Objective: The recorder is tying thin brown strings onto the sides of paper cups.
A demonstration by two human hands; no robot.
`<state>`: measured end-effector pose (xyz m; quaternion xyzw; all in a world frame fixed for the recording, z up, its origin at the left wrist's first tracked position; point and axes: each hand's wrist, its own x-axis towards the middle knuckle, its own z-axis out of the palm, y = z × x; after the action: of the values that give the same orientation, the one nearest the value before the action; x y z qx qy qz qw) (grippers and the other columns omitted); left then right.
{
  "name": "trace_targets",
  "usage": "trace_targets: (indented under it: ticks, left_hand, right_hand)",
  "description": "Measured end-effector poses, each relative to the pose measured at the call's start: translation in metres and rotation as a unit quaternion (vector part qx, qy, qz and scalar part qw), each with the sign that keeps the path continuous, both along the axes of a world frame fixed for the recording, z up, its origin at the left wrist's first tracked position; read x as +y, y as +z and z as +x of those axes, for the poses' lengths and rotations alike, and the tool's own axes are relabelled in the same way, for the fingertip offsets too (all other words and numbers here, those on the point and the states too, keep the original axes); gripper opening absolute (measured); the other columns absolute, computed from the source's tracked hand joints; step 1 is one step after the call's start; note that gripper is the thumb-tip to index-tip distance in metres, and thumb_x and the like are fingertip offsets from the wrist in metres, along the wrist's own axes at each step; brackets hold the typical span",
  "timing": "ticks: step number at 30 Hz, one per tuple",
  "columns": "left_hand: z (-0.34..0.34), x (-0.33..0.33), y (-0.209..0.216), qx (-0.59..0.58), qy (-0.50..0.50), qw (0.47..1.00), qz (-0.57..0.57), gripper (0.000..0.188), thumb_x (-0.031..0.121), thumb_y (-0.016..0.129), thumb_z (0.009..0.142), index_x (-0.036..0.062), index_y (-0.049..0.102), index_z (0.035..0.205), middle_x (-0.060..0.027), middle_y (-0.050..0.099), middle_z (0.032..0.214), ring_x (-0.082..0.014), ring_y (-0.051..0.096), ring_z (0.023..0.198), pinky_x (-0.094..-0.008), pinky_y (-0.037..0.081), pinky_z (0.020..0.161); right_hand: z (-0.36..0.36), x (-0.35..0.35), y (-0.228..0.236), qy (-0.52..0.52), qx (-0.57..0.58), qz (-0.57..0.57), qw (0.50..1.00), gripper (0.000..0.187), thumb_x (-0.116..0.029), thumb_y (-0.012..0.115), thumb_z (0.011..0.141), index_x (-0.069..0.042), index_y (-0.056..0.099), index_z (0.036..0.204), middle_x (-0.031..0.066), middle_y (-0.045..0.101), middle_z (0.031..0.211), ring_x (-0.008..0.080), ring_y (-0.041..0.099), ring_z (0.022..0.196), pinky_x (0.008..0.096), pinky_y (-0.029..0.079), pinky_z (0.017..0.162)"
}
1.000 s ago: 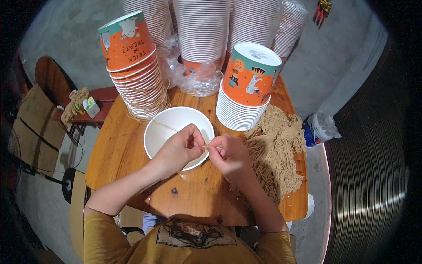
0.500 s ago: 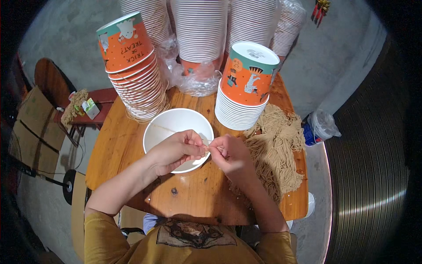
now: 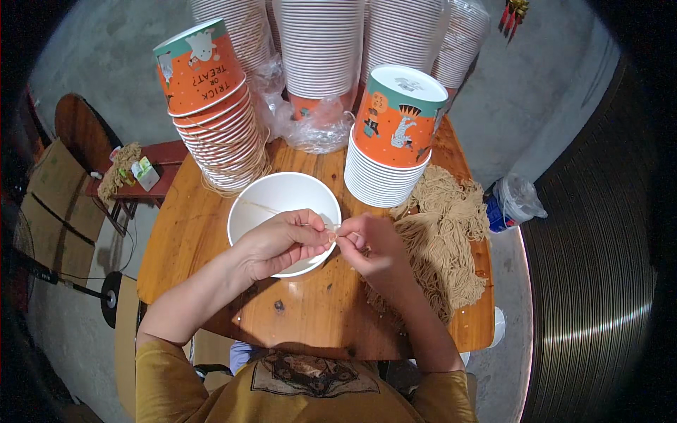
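String (image 3: pixel 262 206), thin and pale, runs from the left hand (image 3: pixel 282 242) across the white bowl (image 3: pixel 275 199) toward the far left. The bowl sits mid-table, and the left hand rests over its near rim, fingers curled, thumb and forefinger pinching the string. The right hand (image 3: pixel 368 248) meets it just right of the bowl, fingertips pinched on the same string. A heap of tan cord (image 3: pixel 441 240) lies on the right of the wooden table (image 3: pixel 190 233). 2 stacks of orange cups (image 3: pixel 391 134) stand far of the bowl, 1 at each side; white stacks rise farther off.
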<state>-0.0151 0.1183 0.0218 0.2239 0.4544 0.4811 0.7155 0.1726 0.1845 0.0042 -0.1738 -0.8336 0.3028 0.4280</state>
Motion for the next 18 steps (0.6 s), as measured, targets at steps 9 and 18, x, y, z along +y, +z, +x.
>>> trace_targets:
  ticks: [9,18]
  left_hand:
    - [0.0030,-0.0016,0.0023,-0.056,0.036,0.998,-0.007,0.012,-0.007,0.059,0.084,0.0031,0.054,0.087,-0.0094,0.062,0.089,-0.0154,0.062,0.081,-0.0224,0.053,0.076]
    - [0.0103,-0.0028,0.0030,-0.020,0.045,0.999,0.005,0.010,-0.003,0.061,0.086,0.0048,0.055,0.085,-0.0066,0.063,0.087,-0.0119,0.063,0.076,-0.0195,0.054,0.069]
  right_hand:
    - [-0.0015,0.0010,-0.0042,-0.010,0.002,0.036,0.999,0.017,-0.001,0.069,0.071,-0.008,0.059,0.082,0.0031,0.054,0.070,0.0185,0.052,0.063,0.0307,0.041,0.058]
    - [-0.0010,-0.0047,-0.0047,-0.036,-0.002,-0.050,0.998,0.018,-0.001,0.070,0.072,-0.006,0.061,0.087,0.0054,0.056,0.075,0.0173,0.053,0.065,0.0287,0.043,0.060]
